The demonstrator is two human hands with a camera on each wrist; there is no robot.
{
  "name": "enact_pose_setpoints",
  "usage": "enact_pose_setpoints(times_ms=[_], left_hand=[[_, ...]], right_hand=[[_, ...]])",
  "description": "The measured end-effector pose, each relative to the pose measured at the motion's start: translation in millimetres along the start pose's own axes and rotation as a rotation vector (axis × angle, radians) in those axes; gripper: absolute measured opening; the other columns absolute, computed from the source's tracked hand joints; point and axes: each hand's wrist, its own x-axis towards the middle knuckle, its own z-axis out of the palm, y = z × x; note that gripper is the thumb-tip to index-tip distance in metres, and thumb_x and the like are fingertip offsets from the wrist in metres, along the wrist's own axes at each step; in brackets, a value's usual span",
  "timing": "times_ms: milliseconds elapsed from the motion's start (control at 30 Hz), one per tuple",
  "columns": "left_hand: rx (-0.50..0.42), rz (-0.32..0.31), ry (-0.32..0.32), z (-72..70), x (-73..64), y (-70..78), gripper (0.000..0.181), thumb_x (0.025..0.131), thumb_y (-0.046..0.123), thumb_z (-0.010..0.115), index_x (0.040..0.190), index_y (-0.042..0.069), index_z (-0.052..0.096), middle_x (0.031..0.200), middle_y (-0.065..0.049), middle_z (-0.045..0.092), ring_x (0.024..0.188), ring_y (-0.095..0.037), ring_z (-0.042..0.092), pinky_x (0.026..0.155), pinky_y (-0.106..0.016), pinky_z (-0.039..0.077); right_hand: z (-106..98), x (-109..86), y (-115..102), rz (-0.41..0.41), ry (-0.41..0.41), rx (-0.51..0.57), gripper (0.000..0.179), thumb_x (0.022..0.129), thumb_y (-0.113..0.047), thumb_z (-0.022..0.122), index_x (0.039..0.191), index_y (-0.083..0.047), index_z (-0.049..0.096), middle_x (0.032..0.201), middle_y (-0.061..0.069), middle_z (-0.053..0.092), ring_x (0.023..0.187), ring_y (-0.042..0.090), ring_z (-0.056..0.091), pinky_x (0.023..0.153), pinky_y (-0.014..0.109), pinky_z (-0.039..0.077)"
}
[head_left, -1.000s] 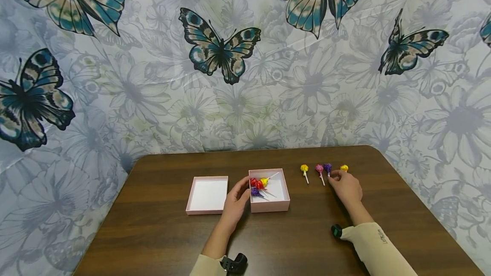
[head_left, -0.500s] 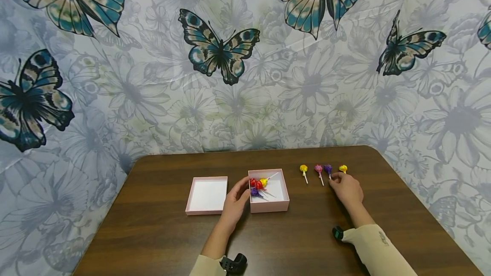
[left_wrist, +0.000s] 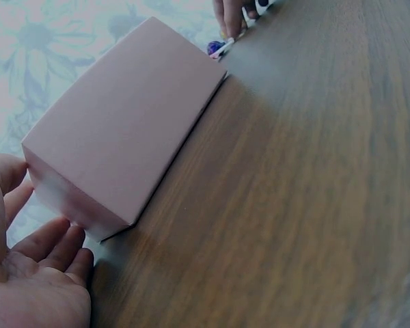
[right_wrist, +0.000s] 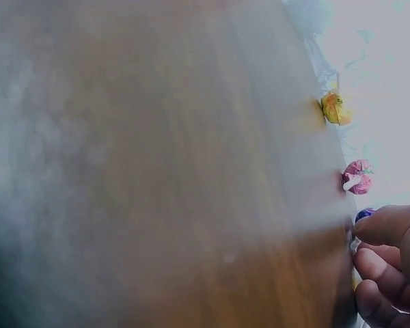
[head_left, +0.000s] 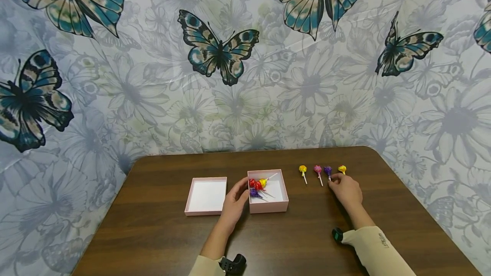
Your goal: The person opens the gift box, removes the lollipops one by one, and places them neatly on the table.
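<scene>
1. Right hand is pinching a purple lollipop near the far right corner of the table.
2. Left hand, fingers relaxed, is touching a pink box.
3. Right sleeve is bearing unreadable lettering.

You wear a pale cream, long fabric right sleeve that bears a short row of dark lettering, too small to read. Just left of that right sleeve's cuff sits your compact, rounded black wrist device with a green patch. Well left of the right sleeve are your matching pale cream fabric left sleeve, your black wristband with its chunky black block, and your bare left hand. Just beyond the right sleeve, your right hand is bare too.
</scene>
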Motion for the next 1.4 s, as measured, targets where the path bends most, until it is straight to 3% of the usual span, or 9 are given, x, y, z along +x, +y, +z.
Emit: enact_pose_setpoints(times_ms=[200,400,833,1033,1400], left_hand=[[-0.017,-0.007,-0.012,0.0,-0.9,1.3,0.045,0.102,0.022,0.056,0.147,0.018,0.051,0.152,-0.01,0.05,0.145,-0.032,0.042,0.119,-0.05,0.035],[-0.051,-0.014,-0.026,0.1,-1.3,0.4,0.045,0.102,0.023,0.056,0.147,0.019,0.05,0.153,-0.008,0.049,0.145,-0.029,0.043,0.12,-0.048,0.034],[-0.027,0.02,-0.025,-0.2,-1.5,0.8,0.046,0.103,0.022,0.055,0.148,0.014,0.049,0.152,-0.013,0.049,0.143,-0.033,0.044,0.118,-0.05,0.036],[-0.035,-0.001,-0.024,-0.8,-2.0,2.0,0.046,0.103,0.025,0.056,0.148,0.016,0.049,0.153,-0.01,0.049,0.144,-0.032,0.043,0.119,-0.05,0.035],[-0.045,-0.014,-0.021,-0.8,-3.0,3.6,0.045,0.103,0.024,0.056,0.147,0.017,0.05,0.153,-0.009,0.049,0.144,-0.03,0.043,0.12,-0.049,0.035]], right_hand=[[-0.1,-1.0,0.8,-0.028,0.042,0.02,0.033,0.089,-0.027,0.068,0.112,-0.003,0.069,0.084,0.007,0.067,0.074,0.025,0.06,0.055,0.032,0.04],[-2.8,-3.9,0.0,-0.04,0.09,0.02,0.033,0.09,-0.026,0.069,0.112,-0.002,0.069,0.092,0.012,0.067,0.08,0.029,0.062,0.058,0.037,0.044],[-9.7,-6.8,-13.8,-0.084,0.177,0.07,0.034,0.091,-0.024,0.068,0.117,-0.002,0.069,0.103,0.017,0.068,0.094,0.038,0.063,0.07,0.049,0.049],[-12.3,-12.2,-28.3,-0.152,0.228,0.097,0.03,0.09,-0.022,0.07,0.113,-0.002,0.071,0.099,0.015,0.069,0.09,0.032,0.065,0.067,0.042,0.049],[-16.8,-27.2,-61.8,-0.231,0.24,0.157,0.029,0.091,-0.024,0.072,0.113,-0.004,0.071,0.1,0.015,0.068,0.085,0.028,0.061,0.067,0.029,0.042]])
